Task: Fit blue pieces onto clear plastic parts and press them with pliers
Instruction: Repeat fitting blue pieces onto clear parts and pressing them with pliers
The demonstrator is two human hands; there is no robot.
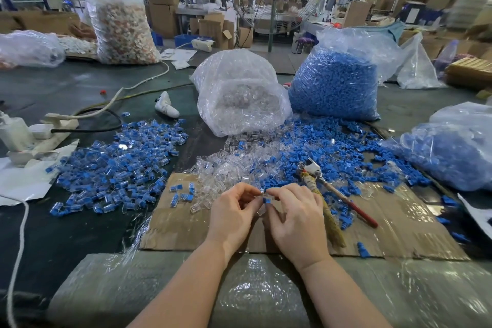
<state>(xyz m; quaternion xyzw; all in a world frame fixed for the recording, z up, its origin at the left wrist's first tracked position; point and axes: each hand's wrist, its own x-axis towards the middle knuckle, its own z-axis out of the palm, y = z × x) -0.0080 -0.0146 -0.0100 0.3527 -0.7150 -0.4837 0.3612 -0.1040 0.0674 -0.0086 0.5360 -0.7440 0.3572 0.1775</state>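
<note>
I am at the fitting step: my left hand point(234, 210) pinches a small clear plastic part point(261, 211) while my right hand point(294, 210) pinches a small blue plastic piece point(267, 200) against it, over the brown cardboard sheet point(399, 231) on the table. Next, I judge, comes seating it squarely, then reaching for the red-handled pliers point(338, 192) just right of my hand. No writing is legible anywhere.

1. The left hand point(234, 210) and right hand point(295, 216) pinch a clear part point(262, 211) and blue piece point(267, 200) over the cardboard point(175, 224).
2. The pliers point(335, 194) lie just right of the hands.
3. Bags of clear parts point(239, 93) and blue pieces point(335, 82) stand far.
</note>
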